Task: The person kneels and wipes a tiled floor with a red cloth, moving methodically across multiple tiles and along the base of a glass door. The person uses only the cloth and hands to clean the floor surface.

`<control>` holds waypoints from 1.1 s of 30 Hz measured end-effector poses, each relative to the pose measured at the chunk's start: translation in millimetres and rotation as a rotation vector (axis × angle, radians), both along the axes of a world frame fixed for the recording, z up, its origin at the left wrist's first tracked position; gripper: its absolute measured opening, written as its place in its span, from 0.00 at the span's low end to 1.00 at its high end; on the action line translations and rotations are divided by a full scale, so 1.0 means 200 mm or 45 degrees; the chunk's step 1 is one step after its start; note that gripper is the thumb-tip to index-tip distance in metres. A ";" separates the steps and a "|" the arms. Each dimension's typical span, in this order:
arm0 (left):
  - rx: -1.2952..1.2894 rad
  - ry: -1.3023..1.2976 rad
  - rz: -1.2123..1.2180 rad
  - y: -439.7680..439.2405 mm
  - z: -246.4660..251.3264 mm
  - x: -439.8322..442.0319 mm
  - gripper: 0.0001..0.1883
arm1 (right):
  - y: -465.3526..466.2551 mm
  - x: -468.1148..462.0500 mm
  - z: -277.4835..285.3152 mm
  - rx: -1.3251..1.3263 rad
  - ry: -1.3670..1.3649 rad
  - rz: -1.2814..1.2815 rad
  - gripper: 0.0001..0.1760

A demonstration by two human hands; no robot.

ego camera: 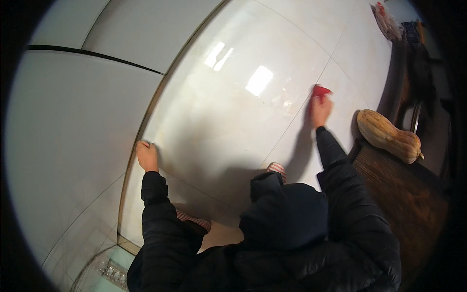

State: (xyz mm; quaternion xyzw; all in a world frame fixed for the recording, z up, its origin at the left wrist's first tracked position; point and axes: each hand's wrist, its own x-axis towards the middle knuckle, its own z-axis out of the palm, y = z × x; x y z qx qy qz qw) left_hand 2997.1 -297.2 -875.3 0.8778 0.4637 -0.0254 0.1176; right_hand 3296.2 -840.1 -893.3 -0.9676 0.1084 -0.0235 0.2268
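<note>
My right hand (321, 109) is closed around a red cloth-like piece (321, 90), whose upper part sticks out past my fingers over the pale tiled floor (233, 127); it is slightly blurred, and its exact kind cannot be told. At the left, my left hand (146, 155) is by the thin brown edge strip (146, 120) between the floor and the white panelled surface. Its fingers are curled, and whether they pinch anything cannot be told. Both arms are in black padded sleeves. Two feet in red-and-white striped slippers (277, 168) show beneath me.
A tan elongated squash (388, 135) lies at the right, beside a dark wooden piece of furniture (405, 193). A clear plastic bag (387, 22) with something reddish is at the upper right. Glossy white panels (73, 120) run along the left.
</note>
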 end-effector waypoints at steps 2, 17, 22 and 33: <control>-0.039 0.062 0.069 -0.06 -0.02 -0.02 0.09 | 0.34 -0.33 -0.10 0.194 0.072 0.327 0.08; 0.000 0.059 0.152 0.01 -0.08 -0.20 0.02 | 0.05 0.49 -0.04 0.574 -0.235 -0.146 0.18; -0.060 0.016 0.199 -0.09 -0.10 -0.15 0.04 | 0.61 0.18 -0.15 0.545 0.048 0.446 0.09; -0.062 -0.363 -0.002 -0.21 -0.06 0.13 0.02 | 0.84 -0.24 0.13 0.556 0.143 1.359 0.25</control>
